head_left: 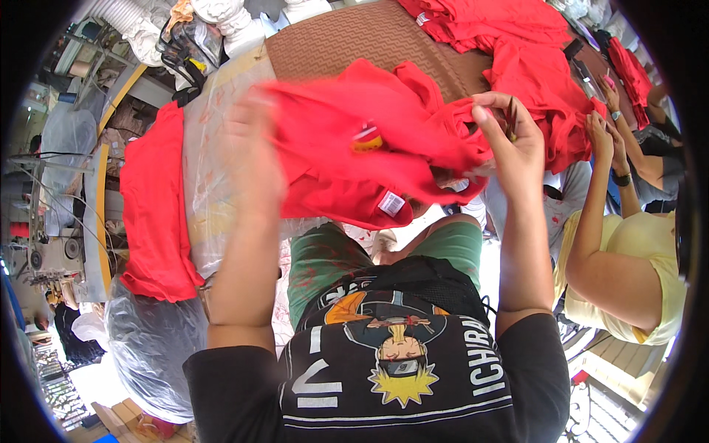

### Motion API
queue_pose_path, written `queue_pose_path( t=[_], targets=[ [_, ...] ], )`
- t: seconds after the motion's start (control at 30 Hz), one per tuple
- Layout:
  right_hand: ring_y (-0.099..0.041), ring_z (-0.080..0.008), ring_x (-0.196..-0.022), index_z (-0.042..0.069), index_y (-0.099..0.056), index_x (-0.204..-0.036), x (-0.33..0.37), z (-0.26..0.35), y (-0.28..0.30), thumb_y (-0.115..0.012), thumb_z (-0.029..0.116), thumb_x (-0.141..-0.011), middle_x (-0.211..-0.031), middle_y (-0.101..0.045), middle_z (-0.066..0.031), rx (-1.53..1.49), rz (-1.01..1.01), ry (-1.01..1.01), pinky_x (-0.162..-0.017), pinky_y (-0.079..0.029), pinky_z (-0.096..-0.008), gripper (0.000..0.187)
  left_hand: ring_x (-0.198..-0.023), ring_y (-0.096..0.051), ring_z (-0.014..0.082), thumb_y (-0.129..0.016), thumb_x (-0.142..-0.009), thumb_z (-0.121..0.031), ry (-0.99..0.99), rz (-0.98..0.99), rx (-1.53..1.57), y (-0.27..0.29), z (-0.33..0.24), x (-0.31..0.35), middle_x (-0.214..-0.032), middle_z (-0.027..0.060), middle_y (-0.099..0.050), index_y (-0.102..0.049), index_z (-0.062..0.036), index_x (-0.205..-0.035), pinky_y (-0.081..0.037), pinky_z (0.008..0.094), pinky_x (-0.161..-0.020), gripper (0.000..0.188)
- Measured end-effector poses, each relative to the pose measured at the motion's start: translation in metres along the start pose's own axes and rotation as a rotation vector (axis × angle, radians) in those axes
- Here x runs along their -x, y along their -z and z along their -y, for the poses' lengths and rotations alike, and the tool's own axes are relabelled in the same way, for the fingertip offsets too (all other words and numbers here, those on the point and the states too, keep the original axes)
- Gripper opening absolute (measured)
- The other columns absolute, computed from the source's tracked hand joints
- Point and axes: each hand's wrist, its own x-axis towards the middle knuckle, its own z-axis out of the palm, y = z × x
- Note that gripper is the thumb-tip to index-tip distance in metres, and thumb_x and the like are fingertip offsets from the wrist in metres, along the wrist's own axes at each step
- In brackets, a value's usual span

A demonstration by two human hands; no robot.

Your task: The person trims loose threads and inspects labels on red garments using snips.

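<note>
A red garment (332, 118), probably a shirt, is stretched in the air between my hands above my lap. It has a small yellow, black and white emblem and a white printed tag (391, 204) near its lower edge. My left hand (253, 140) is smeared by motion, with the garment's left end bunched at its fingers. On the other side, my right hand (517, 136) pinches the garment's right end between thumb and fingers. A small dark pointed tool (511, 117), perhaps thread snips, sticks up from that same hand.
More red garments (502, 26) are heaped on the brown patterned table (332, 44). Another red piece (153, 207) hangs over the plastic-covered surface (214, 162) at left. Close on the right, a person in yellow (628, 251) handles red cloth. A clear plastic bag (155, 354) stands lower left.
</note>
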Motion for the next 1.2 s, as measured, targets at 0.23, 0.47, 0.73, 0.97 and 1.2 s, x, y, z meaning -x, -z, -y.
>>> queue_pose_path(
  t=[0.23, 0.47, 0.73, 0.97, 1.2],
  targets=[
    [-0.065, -0.0151, -0.066, 0.0, -0.06, -0.088, 0.049, 0.117, 0.023, -0.057, 0.009, -0.086, -0.076, -0.061, -0.0045, -0.547, 2.006, 0.651, -0.05, -0.051, -0.0258, 0.01, -0.111, -0.056, 0.0159, -0.058, -0.094, -0.014, -0.059, -0.131, 0.214, 0.055, -0.007, -0.049, -0.118, 0.0069, -0.06, -0.053, -0.0024, -0.126, -0.041, 0.0302, -0.095, 0.035],
    [-0.062, -0.0156, -0.063, 0.007, -0.059, -0.104, 0.035, 0.131, 0.053, -0.06, 0.014, -0.081, -0.087, -0.06, -0.0053, -0.277, 2.047, 0.607, -0.046, -0.046, -0.0275, 0.025, -0.109, -0.056, 0.0157, -0.066, -0.087, -0.013, 0.094, 0.651, -0.231, 0.042, -0.003, 0.014, -0.119, 0.0059, -0.061, -0.06, -0.0047, -0.118, -0.042, 0.0319, -0.095, 0.033],
    [-0.062, -0.033, -0.079, 0.005, -0.065, -0.092, 0.036, 0.034, -0.017, -0.076, 0.022, -0.072, -0.088, -0.063, -0.0104, 0.462, 1.059, 0.222, -0.066, -0.047, -0.0408, 0.028, -0.105, -0.057, 0.0285, -0.073, -0.076, -0.015, -0.325, 1.005, -0.937, 0.033, 0.043, 0.06, -0.109, 0.0087, -0.064, -0.064, -0.0061, -0.108, -0.045, 0.039, -0.092, 0.035],
    [-0.058, -0.0171, -0.065, 0.002, -0.064, -0.092, 0.025, -0.043, -0.026, -0.07, 0.013, -0.082, -0.072, -0.059, -0.0001, 0.212, 0.831, -0.146, -0.059, -0.045, -0.0302, 0.016, -0.083, -0.057, 0.0067, -0.061, -0.093, -0.015, 0.027, 0.618, -0.585, 0.017, 0.038, 0.036, -0.087, 0.0022, -0.065, -0.062, -0.0007, -0.1, -0.045, 0.0229, -0.077, 0.016],
    [-0.049, -0.0048, -0.068, 0.002, -0.064, -0.093, 0.016, -0.037, -0.019, -0.065, 0.01, -0.088, -0.074, -0.053, 0.0071, -0.032, 0.753, -0.307, -0.059, -0.042, -0.0226, 0.009, -0.082, -0.056, 0.008, -0.063, -0.092, -0.014, 0.013, 0.562, -0.42, 0.01, 0.039, 0.035, -0.087, 0.0013, -0.063, -0.062, 0.0004, -0.098, -0.045, 0.0234, -0.075, 0.016]
  ],
)
